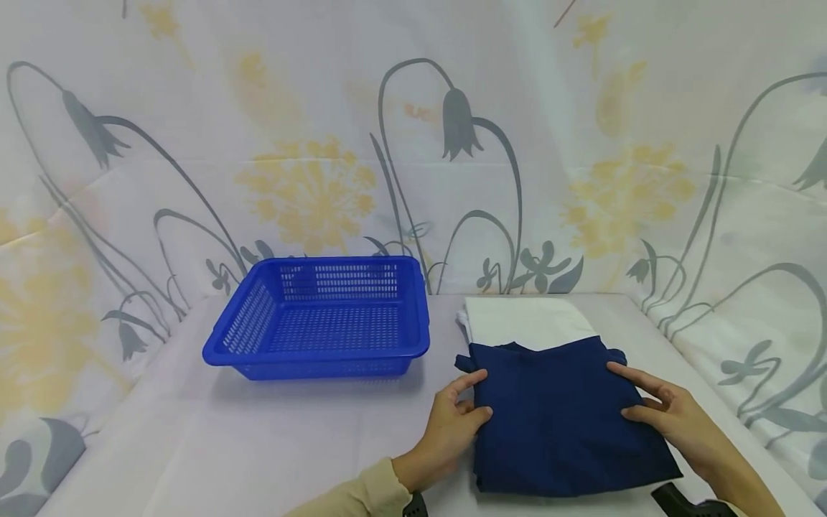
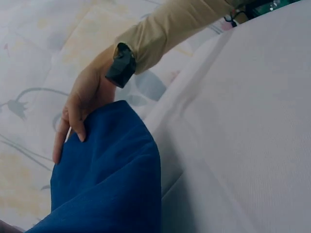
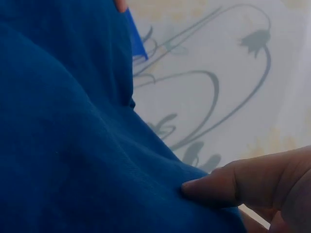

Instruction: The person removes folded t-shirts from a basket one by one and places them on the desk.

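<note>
A folded navy cloth (image 1: 568,424) spans the space between both hands, its near edge casting a shadow on the table. My left hand (image 1: 446,424) pinches its left side, thumb toward me and index finger farther up the edge. At the opposite side, my right hand (image 1: 678,416) grips the cloth between thumb and fingers. The right wrist view shows the right thumb (image 3: 214,189) pressing on the fabric; the fingers behind are mostly hidden. Folds run across the cloth (image 2: 112,170) in the left wrist view. Behind it lies a folded white cloth (image 1: 530,319), partly covered.
An open blue plastic basket (image 1: 323,366) with slotted walls stands to the left on the white-covered table (image 1: 291,438). A flower-printed curtain (image 1: 310,108) hangs behind the table and continues along both sides.
</note>
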Demonstrator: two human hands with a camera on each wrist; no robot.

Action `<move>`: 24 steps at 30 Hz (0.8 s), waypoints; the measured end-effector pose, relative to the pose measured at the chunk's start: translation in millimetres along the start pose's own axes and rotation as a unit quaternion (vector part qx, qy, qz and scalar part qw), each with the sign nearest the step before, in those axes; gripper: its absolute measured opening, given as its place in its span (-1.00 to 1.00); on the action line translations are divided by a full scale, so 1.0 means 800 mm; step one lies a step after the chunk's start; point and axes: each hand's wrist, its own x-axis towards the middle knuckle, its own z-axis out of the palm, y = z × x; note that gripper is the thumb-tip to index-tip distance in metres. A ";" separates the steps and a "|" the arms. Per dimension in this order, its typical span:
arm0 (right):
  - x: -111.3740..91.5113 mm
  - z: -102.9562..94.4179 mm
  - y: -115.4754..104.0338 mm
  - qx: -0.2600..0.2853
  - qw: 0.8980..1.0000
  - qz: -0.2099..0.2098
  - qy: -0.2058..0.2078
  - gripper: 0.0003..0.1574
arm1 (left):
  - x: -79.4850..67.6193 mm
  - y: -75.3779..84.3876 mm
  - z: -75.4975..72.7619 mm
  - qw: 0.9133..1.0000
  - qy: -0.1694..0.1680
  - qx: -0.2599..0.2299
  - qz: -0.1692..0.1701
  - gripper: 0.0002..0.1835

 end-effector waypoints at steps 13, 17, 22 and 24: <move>0.005 -0.015 0.043 0.023 0.996 0.074 -0.044 -0.21 | 0.008 -0.028 0.009 1.000 0.013 -0.001 -0.019 -0.35; 0.005 -0.020 0.055 0.046 0.992 0.095 -0.069 -0.22 | 0.009 -0.030 0.007 0.999 0.022 0.013 -0.034 -0.36; 0.005 -0.023 0.066 0.052 0.987 0.126 -0.080 -0.22 | 0.011 -0.035 0.003 0.998 0.023 0.027 -0.050 -0.35; 0.005 -0.022 0.070 0.046 0.987 0.135 -0.076 -0.21 | 0.012 -0.036 0.002 0.998 0.021 0.033 -0.054 -0.33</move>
